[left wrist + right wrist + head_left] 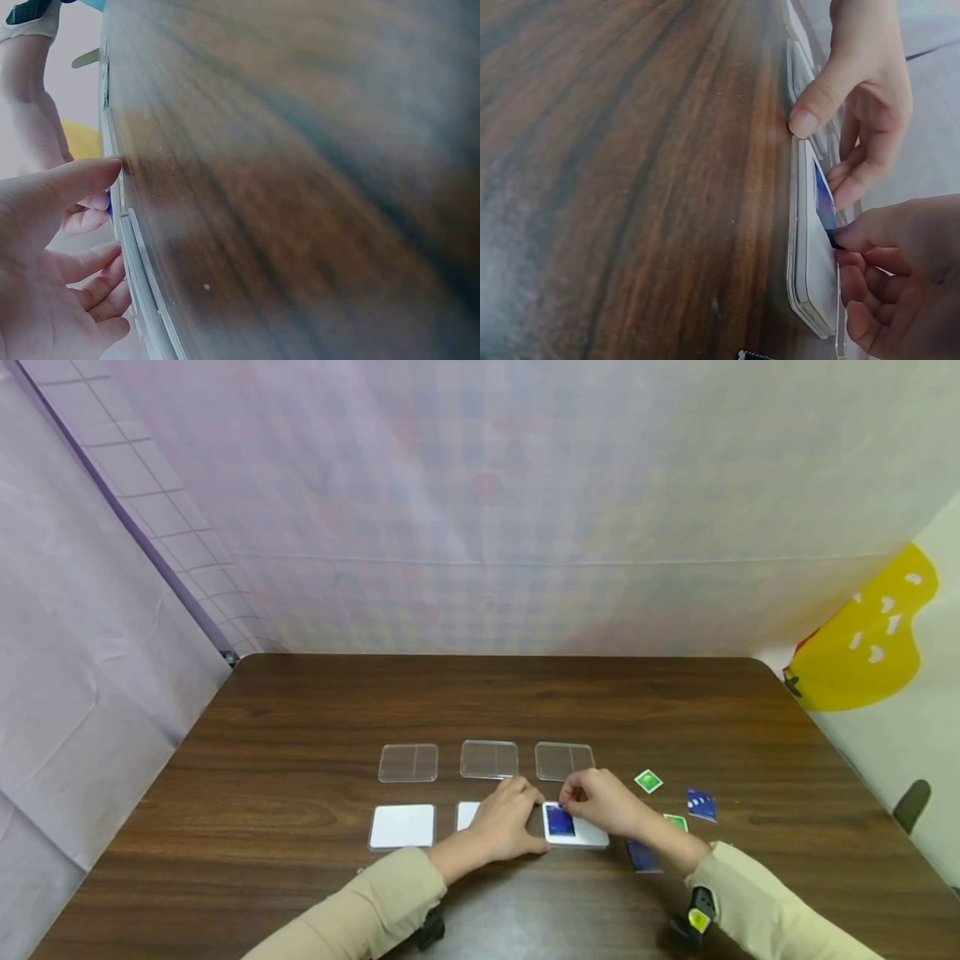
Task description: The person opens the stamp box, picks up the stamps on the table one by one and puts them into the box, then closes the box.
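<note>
A thin white rectangular block (592,837) lies near the table's front, with a square dark-blue paper piece (560,822) over its left half. My right hand (609,802) pinches the blue piece at its far right corner, thumb against fingertips. The left hand (501,823) holds the block's left end, its thumb (810,114) on the near corner and its fingers at the far side. Under the left hand, another white block (467,813) is partly hidden. Seen edge-on in the right wrist view, the held block (810,262) shows a clear layer along its side.
Farther left lies a third white block (402,826). Behind the blocks are three clear plastic covers (408,763) in a row. To the right are loose paper pieces: a green one (648,782), a blue one (702,804), and others partly under the right forearm.
</note>
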`<state>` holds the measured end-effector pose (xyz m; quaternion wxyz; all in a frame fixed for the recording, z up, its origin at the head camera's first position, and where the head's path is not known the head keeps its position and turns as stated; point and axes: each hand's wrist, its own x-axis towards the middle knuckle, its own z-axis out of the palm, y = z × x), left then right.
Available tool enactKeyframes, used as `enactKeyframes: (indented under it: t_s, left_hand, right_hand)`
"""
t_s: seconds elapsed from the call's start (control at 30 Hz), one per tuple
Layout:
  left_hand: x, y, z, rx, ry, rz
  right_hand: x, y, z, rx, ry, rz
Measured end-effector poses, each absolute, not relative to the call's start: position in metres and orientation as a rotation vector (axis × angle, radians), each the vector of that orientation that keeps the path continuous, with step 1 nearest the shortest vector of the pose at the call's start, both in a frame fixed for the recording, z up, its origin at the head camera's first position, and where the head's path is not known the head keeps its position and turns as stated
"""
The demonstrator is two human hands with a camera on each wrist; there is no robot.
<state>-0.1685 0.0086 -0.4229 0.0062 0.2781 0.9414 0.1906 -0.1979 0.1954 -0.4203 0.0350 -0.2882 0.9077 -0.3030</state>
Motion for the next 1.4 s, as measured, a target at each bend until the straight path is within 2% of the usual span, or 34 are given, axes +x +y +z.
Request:
enactKeyframes:
  t_s: [0.33, 0.83, 1.13, 1.4]
  left_hand:
    - [-0.168, 0.008, -0.424, 0.878, 2.95, 0.608]
    - [-0.169, 0.009, -0.425, 0.877, 2.948, 0.597]
    - [-0.169, 0.011, -0.423, 0.858, 2.933, 0.589]
    - [-0.169, 0.009, -0.423, 0.844, 2.929, 0.578]
  right_hand:
    - [-0.191, 0.191, -0.422, -0.873, 2.936, -0.794]
    - [-0.188, 0.199, -0.413, -0.87, 2.92, -0.888]
    - [-0.18, 0.23, -0.396, -0.815, 2.906, -0.962]
    - [-0.17, 0.265, -0.399, -0.757, 2.9, -0.904]
